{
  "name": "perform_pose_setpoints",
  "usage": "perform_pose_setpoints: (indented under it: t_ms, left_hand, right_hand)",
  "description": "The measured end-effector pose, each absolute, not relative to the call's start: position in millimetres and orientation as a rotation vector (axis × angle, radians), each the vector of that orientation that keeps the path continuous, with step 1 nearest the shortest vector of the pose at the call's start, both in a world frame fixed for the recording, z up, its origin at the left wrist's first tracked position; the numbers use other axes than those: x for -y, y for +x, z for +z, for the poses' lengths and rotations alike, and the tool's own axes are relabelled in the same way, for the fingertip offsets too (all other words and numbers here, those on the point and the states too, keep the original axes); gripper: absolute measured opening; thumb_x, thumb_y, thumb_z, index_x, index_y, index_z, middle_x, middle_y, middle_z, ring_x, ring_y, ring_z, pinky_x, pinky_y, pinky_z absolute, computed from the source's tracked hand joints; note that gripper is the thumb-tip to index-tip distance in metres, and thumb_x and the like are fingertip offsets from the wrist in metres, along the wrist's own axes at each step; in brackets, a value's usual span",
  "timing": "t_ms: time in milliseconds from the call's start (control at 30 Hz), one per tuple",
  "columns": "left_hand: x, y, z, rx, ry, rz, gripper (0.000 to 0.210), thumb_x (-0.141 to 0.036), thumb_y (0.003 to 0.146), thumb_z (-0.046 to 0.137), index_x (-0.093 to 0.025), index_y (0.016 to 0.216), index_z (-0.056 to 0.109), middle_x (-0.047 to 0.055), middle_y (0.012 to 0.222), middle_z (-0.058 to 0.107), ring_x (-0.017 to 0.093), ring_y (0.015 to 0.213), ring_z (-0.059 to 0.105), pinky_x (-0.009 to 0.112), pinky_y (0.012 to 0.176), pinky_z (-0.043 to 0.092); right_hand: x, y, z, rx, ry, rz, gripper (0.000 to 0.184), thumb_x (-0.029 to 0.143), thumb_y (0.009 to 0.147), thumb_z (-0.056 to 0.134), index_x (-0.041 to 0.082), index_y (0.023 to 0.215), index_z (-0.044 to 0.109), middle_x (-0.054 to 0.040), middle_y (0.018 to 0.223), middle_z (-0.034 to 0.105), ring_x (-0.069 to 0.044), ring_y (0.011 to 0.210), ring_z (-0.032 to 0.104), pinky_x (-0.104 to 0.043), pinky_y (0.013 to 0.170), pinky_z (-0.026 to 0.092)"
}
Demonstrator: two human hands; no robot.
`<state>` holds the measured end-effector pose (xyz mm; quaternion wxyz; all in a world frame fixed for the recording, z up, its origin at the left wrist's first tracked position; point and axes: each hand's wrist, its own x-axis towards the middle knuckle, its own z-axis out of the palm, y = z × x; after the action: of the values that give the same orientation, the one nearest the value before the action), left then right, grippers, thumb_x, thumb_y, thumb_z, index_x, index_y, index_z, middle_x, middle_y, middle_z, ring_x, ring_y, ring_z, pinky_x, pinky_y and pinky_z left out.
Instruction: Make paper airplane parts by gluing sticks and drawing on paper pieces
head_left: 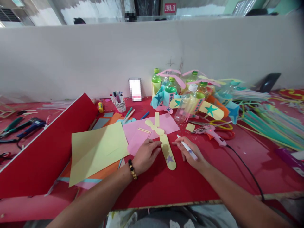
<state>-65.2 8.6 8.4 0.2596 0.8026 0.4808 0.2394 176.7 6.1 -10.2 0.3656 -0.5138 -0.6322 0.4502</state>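
On the red tabletop between my hands lies a pale yellow paper strip (166,147) with rounded ends, bearing a purple star (169,159) near its close end. My left hand (146,155) is at the strip's left edge, fingers apart and holding nothing; whether the fingertips touch the paper I cannot tell. To the right of the strip, my right hand (191,155) grips a white marker pen (189,150), its tip pointing up and left. Just beyond the strip are a yellow propeller-shaped paper piece (155,127) and a small yellow rectangle (157,119).
Pink paper (169,124) and a large yellow sheet (99,152) lie left of centre. A pink glue gun (211,131) with a cord is at right. Decorated bottles (171,85) crowd the back. A pen cup (120,106) and a slanted red board (49,148) stand leftward.
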Motion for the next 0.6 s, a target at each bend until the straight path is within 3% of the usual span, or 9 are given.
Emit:
perform_pose_setpoints:
  t_ms: [100,267,400,600]
  left_hand:
    - [-8.3,-63.2,9.6,-1.287,2.158,0.643,0.032,-0.026,0.097,0.045,-0.019,0.123,0.062,0.009,0.105,0.063,0.021,0.1,0.057,0.037,0.091,0.05]
    - [-8.5,-62.4,10.0,-1.226,2.092,0.67,0.031,-0.026,0.097,0.045,-0.018,0.122,0.061,0.01,0.109,0.064,0.022,0.104,0.056,0.039,0.094,0.048]
    - [-9.6,-63.8,7.6,-1.145,1.936,0.791,0.028,-0.027,0.098,0.044,-0.019,0.12,0.059,0.009,0.118,0.064,0.021,0.111,0.057,0.039,0.098,0.046]
    - [-13.0,-63.8,7.5,-1.118,1.68,0.883,0.022,-0.025,0.089,0.057,-0.019,0.11,0.059,0.006,0.104,0.067,0.019,0.095,0.064,0.034,0.087,0.05]
  right_hand:
    - [-5.8,173.6,-5.5,1.655,-1.305,1.215,0.023,0.047,0.094,0.048,0.025,0.101,0.054,-0.0041,0.1,0.072,-0.007,0.039,0.047,-0.023,0.042,0.04]
    - [-3.1,172.9,0.6,1.723,-1.264,1.234,0.019,0.042,0.094,0.049,0.025,0.102,0.053,0.002,0.074,0.065,-0.01,0.045,0.049,-0.023,0.048,0.041]
    - [0.4,175.2,-1.4,1.777,-1.231,1.19,0.019,0.038,0.094,0.051,0.026,0.109,0.054,0.004,0.066,0.057,-0.012,0.049,0.054,-0.024,0.051,0.044]
    - [5.2,173.3,5.3,1.879,-1.134,1.098,0.019,0.033,0.092,0.053,0.025,0.109,0.056,0.0033,0.062,0.056,-0.013,0.051,0.056,-0.023,0.051,0.044]
